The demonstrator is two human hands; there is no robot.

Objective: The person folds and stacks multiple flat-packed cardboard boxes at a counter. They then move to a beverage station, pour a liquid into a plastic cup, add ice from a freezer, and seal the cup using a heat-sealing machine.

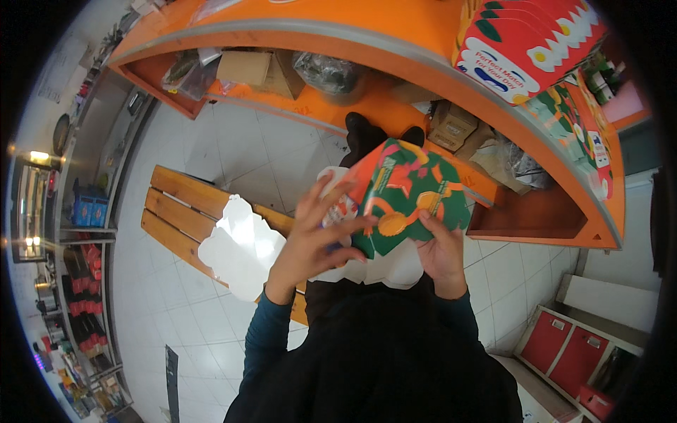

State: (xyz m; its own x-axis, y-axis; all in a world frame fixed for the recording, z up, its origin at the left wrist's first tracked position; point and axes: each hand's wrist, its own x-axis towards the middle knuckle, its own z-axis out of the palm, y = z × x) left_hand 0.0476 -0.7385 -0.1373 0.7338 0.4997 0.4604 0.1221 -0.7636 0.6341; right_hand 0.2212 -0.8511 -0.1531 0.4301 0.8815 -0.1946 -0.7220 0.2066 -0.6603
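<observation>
Over your lap, in front of the dark clothing, sits the carton, green on the face toward the camera and red at its left side, part-shaped and tilted. Your right hand grips its lower right edge: thumb on the green face, the other fingers mostly hidden behind. Your left hand lies across the red side with fingers spread, fingertips touching near the fold; whether it pinches anything, I cannot tell. White card shows beneath; cannot tell if it is flaps of this carton or separate blanks.

Left of you, a white blank lies on the wooden desk, partly overhanging its near edge. Ahead, red cartons stand stacked on the orange desk.

Risks, judged from this: uneven pressure from the spread left fingers could crease a panel off its fold line. If the right thumb slips, the carton could spring flat, since nothing else visibly holds that side. White card on the lap could slide to the floor if your knees shift; a sleeve brush could drag the overhanging blank off too.
</observation>
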